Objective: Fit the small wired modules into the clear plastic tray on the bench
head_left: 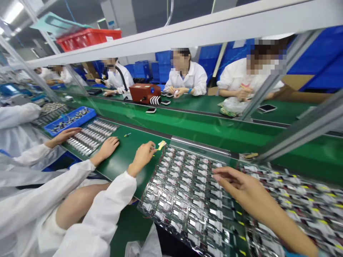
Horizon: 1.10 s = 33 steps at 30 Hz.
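Observation:
My left hand (143, 155), in a white sleeve, is over the green bench at the left edge of a clear tray. Its thumb and fingers pinch a small yellow-ended piece (161, 145) with what look like thin wires; its exact kind is too small to make out. The clear plastic tray (197, 145) carries rows of small white parts (184, 187) with thin red wires. Above the tray's right columns, my right hand (241, 189) has its fingers stretched out. Its fingertips are near a white part, and I cannot tell whether they touch it. Nothing shows in its grasp.
Another tray of yellow-marked parts (302, 200) lies at right. To the left, a co-worker's hands (109, 147) rest by a filled tray (92, 135) and a blue bin (71, 119). A metal post (292, 139) and shelf rail stand ahead. More people sit across the bench.

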Each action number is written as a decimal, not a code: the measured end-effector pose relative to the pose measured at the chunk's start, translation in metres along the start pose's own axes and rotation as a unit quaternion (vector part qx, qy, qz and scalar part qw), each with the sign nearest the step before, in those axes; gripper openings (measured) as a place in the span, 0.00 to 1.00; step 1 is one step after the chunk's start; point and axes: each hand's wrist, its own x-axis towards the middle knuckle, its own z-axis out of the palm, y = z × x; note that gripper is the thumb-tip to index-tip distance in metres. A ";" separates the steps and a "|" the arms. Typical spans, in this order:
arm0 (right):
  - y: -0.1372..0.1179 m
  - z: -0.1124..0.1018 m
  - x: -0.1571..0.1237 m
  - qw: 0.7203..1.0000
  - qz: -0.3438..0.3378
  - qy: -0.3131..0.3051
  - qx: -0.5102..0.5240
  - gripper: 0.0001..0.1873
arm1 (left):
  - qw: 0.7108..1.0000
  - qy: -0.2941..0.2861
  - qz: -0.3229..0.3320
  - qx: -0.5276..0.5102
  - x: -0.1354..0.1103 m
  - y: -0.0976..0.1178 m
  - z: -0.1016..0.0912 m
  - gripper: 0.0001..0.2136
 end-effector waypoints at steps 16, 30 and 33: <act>0.030 -0.023 -0.016 0.990 0.084 0.014 0.112 0.30 | 0.893 -0.179 0.306 -0.276 -0.049 0.198 0.038 0.06; 0.043 -0.042 -0.013 0.955 0.148 0.021 0.256 0.35 | 0.876 -0.128 0.379 -0.268 -0.016 0.207 0.055 0.11; 0.046 -0.048 -0.010 0.945 0.149 0.039 0.289 0.31 | 0.902 -0.094 0.398 -0.138 0.008 0.200 0.065 0.09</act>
